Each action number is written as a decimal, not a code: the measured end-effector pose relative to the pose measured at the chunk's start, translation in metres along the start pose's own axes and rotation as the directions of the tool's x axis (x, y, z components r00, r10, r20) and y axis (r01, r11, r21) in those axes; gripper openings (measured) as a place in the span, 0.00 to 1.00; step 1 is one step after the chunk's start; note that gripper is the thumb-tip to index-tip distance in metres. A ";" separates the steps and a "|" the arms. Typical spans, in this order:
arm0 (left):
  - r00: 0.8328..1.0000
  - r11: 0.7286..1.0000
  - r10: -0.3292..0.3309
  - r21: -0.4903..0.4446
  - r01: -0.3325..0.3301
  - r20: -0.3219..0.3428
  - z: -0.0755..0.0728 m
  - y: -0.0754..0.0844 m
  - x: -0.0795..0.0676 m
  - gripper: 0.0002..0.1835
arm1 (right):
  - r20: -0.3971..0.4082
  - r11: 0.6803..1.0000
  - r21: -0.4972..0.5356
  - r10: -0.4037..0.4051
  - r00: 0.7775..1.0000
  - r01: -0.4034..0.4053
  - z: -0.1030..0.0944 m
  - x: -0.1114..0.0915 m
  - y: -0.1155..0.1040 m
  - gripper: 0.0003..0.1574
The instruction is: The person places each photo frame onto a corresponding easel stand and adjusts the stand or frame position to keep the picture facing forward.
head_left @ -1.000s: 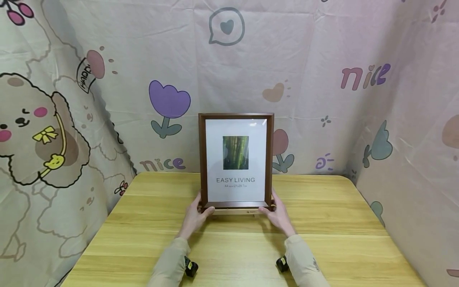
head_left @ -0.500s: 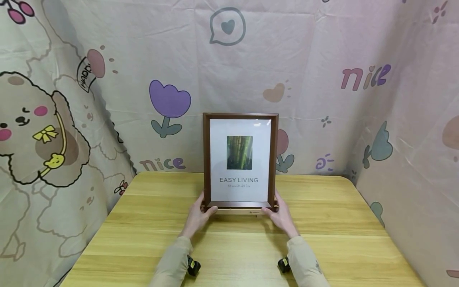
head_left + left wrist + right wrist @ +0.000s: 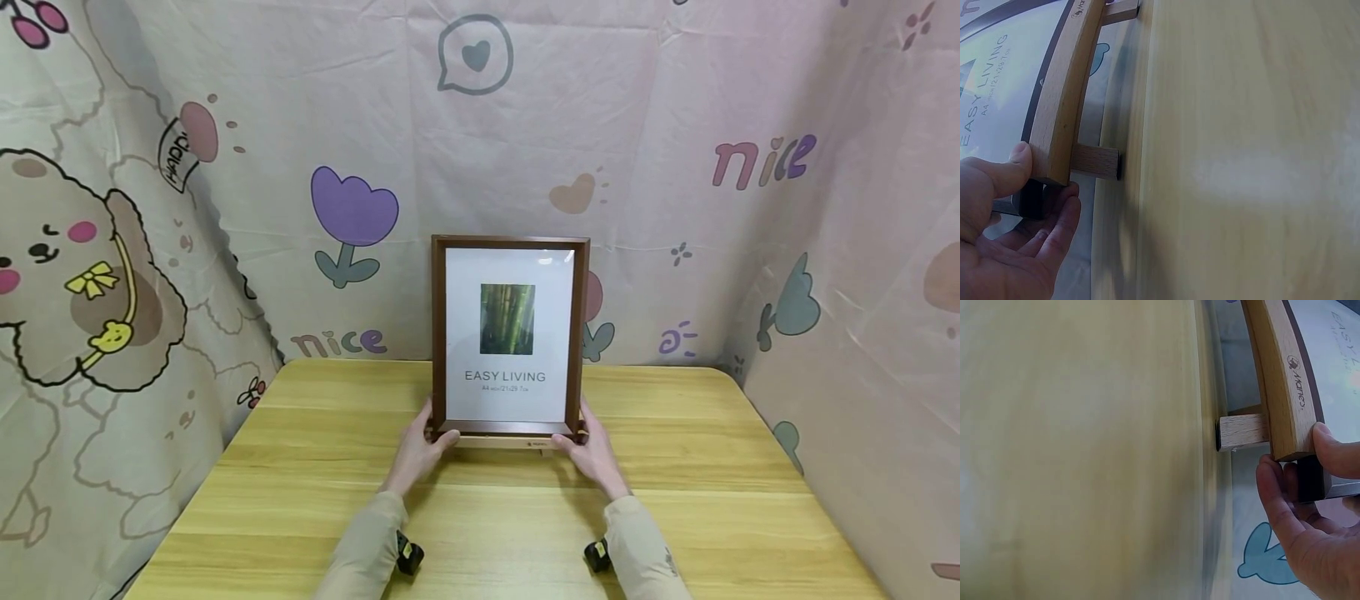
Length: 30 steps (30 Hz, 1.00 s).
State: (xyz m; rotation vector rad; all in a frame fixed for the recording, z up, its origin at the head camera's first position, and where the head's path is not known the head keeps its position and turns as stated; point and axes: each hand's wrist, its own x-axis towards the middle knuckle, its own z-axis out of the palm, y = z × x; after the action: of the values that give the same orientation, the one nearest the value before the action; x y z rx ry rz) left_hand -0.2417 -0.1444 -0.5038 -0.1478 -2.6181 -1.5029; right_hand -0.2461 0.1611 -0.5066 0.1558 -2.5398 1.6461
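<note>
A brown picture frame (image 3: 512,400) stands upright on the ledge of a light wooden tabletop easel (image 3: 498,442). Its white sheet reads "EASY LIVING" under a small bamboo picture. My left hand (image 3: 418,450) grips the lower left corner. In the left wrist view the thumb (image 3: 1016,162) lies on the front, while the fingers curl behind and touch the ledge's end. At the lower right corner my right hand (image 3: 594,454) holds on in the same way, with its thumb (image 3: 1338,450) in front. Most of the easel behind the picture frame is hidden.
A light wood table (image 3: 300,467) carries the easel on short feet, one of which is a wooden foot (image 3: 1096,161) with a dark tip. Behind and at the sides hangs a printed cloth (image 3: 495,150). Each sleeve bears a small black camera (image 3: 408,553).
The picture frame and the easel's ledge have shifted slightly to the right. Both hands have moved along with them, keeping their hold on the lower corners.
</note>
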 end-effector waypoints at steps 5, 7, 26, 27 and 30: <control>1.000 1.000 0.020 -0.003 -0.020 0.002 0.003 0.000 0.001 0.46 | -0.009 1.000 -0.009 -0.011 1.000 0.011 -0.003 -0.001 0.001 0.60; 1.000 1.000 0.020 -0.006 -0.020 0.004 0.004 -0.001 0.002 0.46 | -0.008 1.000 -0.015 -0.012 1.000 0.012 -0.004 -0.001 0.002 0.60; 1.000 1.000 -0.017 0.002 0.017 0.015 0.008 0.005 0.002 0.47 | -0.015 0.998 -0.059 0.000 1.000 -0.001 -0.008 -0.003 0.002 0.60; 1.000 1.000 -0.017 0.000 0.017 0.018 0.007 0.005 0.002 0.47 | -0.015 0.998 -0.064 0.002 1.000 -0.003 -0.009 -0.003 0.002 0.61; 1.000 1.000 0.000 0.008 0.000 0.031 0.006 0.005 0.001 0.48 | 0.001 0.996 -0.083 0.007 1.000 -0.007 -0.011 -0.002 0.002 0.61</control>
State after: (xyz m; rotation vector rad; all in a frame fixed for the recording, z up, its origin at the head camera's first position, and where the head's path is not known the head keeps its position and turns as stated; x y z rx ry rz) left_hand -0.2427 -0.1369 -0.5024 -0.1717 -2.6472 -1.5022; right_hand -0.2438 0.1722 -0.5048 0.1413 -2.6077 1.5396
